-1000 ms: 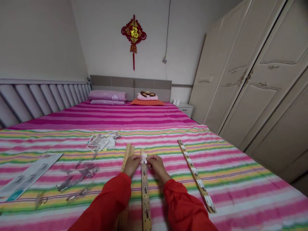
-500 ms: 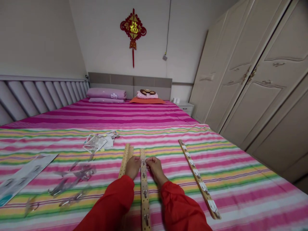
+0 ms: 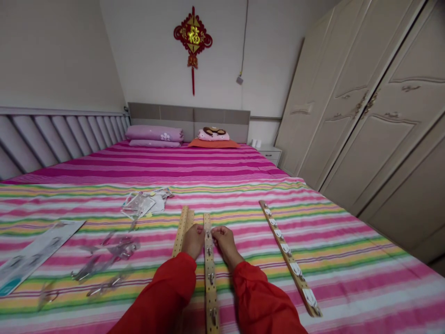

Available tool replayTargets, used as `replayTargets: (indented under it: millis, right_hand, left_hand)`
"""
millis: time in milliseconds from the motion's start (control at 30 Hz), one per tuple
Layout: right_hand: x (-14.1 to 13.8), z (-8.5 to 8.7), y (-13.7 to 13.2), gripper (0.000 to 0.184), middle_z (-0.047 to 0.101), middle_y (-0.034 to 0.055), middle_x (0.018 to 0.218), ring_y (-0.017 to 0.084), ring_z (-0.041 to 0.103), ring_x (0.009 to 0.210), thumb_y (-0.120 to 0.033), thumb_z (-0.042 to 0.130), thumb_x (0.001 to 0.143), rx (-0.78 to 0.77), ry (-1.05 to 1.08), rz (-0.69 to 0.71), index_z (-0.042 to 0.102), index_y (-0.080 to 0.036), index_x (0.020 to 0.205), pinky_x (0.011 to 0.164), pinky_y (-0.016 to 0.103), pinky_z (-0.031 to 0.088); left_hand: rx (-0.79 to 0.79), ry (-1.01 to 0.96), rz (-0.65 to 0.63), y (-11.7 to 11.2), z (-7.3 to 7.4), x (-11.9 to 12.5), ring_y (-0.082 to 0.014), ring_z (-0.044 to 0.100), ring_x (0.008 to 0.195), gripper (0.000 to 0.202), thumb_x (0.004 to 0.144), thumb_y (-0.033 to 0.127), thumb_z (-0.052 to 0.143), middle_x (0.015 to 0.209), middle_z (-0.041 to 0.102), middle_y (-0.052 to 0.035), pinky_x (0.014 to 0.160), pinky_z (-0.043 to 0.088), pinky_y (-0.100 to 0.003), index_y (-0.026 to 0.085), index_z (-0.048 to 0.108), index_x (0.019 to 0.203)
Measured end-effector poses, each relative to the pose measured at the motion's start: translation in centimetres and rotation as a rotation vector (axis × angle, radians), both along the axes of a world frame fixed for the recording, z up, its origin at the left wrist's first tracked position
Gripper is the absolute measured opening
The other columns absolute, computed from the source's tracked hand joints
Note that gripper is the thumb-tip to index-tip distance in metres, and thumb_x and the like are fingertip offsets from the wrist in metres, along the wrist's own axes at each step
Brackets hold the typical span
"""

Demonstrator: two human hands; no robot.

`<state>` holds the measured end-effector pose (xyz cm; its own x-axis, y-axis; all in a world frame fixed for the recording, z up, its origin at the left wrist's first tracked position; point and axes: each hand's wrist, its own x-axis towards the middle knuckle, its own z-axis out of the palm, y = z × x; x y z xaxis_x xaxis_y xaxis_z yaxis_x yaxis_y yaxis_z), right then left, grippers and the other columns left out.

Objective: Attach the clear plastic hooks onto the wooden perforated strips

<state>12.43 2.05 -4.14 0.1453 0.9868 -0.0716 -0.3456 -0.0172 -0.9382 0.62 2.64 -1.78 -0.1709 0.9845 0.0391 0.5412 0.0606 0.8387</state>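
A perforated wooden strip (image 3: 210,264) lies lengthwise before me, with metal hooks spaced along it. Close to its far end sits a small clear-backed adhesive hook (image 3: 207,231). My left hand (image 3: 193,241) pinches the left edge of this hook's clear backing, fingers closed. From the other side my right hand (image 3: 224,242) pinches the right edge with thumb and forefinger. More perforated wooden strips (image 3: 181,232) lie beside my left hand, partly hidden by it and the sleeve.
On the right lies a wooden strip with hooks and white loops (image 3: 290,257). Clear-backed hooks (image 3: 121,248) are scattered at left, near a hook package (image 3: 38,255) and opened wrappers (image 3: 146,204). Everything rests on a striped bedsheet (image 3: 243,208); folded bedding (image 3: 155,133) lies by the headboard.
The view has shifted slightly. Both hands keep nearly the same pinch at the hook near the strip's far end; nothing has been let go.
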Motion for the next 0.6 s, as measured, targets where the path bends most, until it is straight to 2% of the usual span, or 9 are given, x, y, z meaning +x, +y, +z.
replayTargets:
  millis: [333, 467, 600]
  right_hand:
    - [-0.11, -0.36, 0.26, 0.008, 0.05, -0.0076, 0.041, 0.008, 0.039, 0.036, -0.023, 0.062, 0.055, 0.003, -0.026, -0.006, 0.058, -0.017, 0.06, 0.038, 0.021, 0.028]
    - [-0.09, -0.56, 0.35, 0.008, 0.049, -0.008, 0.04, 0.008, 0.039, 0.036, -0.024, 0.062, 0.056, 0.003, -0.04, -0.008, 0.057, -0.018, 0.059, 0.039, 0.021, 0.029]
    - [-0.05, -0.71, 0.36, 0.009, 0.05, -0.0078, 0.042, 0.008, 0.041, 0.036, -0.024, 0.062, 0.056, -0.006, -0.049, -0.001, 0.057, -0.018, 0.059, 0.038, 0.021, 0.03]
  left_hand:
    - [0.002, 0.017, 0.015, -0.5, 0.54, 0.3, -0.013, 0.061, 0.066, 0.008, 0.076, 0.015, 0.053, 0.072, 0.067, -0.0036, 0.06, 0.043, -0.021, 0.015, 0.061, 0.077]
    - [0.005, 0.015, 0.025, -0.56, 0.49, 0.38, -0.0129, 0.059, 0.063, 0.014, 0.075, 0.013, 0.054, 0.069, 0.065, -0.0028, 0.057, 0.042, -0.021, 0.013, 0.064, 0.086]
    - [0.012, -0.006, -0.018, -0.83, 0.65, 0.35, -0.0118, 0.06, 0.062, 0.026, 0.076, 0.011, 0.053, 0.07, 0.066, -0.0018, 0.057, 0.043, -0.021, 0.013, 0.065, 0.099]
